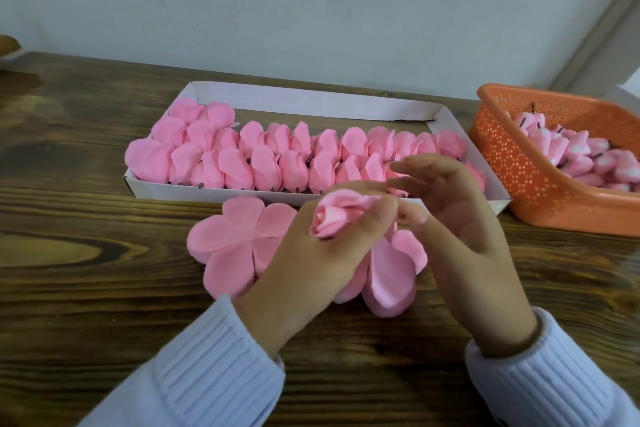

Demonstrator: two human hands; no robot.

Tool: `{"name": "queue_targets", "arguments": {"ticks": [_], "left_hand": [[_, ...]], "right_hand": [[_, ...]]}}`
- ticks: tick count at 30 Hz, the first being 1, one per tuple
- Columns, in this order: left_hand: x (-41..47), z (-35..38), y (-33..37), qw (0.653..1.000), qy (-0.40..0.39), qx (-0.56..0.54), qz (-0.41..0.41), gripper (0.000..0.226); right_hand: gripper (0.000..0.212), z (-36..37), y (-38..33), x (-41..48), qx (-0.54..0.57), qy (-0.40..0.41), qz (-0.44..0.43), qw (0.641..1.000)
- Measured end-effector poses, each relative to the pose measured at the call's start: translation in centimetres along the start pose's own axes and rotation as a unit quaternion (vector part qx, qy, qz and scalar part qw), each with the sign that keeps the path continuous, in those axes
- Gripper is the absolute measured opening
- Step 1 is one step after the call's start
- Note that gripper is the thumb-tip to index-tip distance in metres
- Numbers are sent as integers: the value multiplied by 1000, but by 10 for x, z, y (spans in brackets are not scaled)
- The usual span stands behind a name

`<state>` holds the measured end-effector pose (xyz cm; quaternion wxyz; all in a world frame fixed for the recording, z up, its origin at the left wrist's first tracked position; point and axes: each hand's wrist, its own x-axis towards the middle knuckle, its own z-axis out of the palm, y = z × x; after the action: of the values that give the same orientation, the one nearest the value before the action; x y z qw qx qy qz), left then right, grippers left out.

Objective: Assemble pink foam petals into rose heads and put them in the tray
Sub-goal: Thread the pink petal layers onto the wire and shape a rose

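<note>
My left hand (311, 253) grips a pink rose bud (334, 217) between thumb and fingers, above the table. Loose outer petals (391, 274) hang below the bud, under the hand. My right hand (460, 222) hovers just to the right of the bud with its fingers spread and relaxed, holding nothing. A flat pink foam petal piece (235, 239) with several lobes lies on the table left of my left hand. Behind the hands stands a white cardboard tray (311, 100) filled with rows of finished pink rose heads (263, 156).
An orange perforated plastic basket (526, 163) at the right holds several small pink buds (568, 152) with dark stems. The dark wooden table (86, 253) meets a pale wall at the back. A blurred object (8, 48) sits at the far left edge.
</note>
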<state>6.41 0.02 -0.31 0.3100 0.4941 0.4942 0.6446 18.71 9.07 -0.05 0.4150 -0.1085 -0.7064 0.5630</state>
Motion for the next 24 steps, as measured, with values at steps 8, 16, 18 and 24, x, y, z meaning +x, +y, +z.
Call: {"name": "queue_targets", "arguments": {"ticks": [8, 16, 18, 24], "left_hand": [[2, 4, -1, 997, 10, -69, -23, 56], [1, 2, 10, 985, -136, -106, 18, 19], [1, -1, 12, 980, -173, -103, 0, 25], [1, -2, 13, 988, -148, 50, -7, 21]], "right_hand": [[30, 13, 2, -4, 48, -59, 64, 995], [41, 8, -2, -2, 190, -90, 202, 957], [42, 7, -6, -2, 213, -127, 233, 940], [22, 9, -16, 1, 182, -151, 226, 945]]}}
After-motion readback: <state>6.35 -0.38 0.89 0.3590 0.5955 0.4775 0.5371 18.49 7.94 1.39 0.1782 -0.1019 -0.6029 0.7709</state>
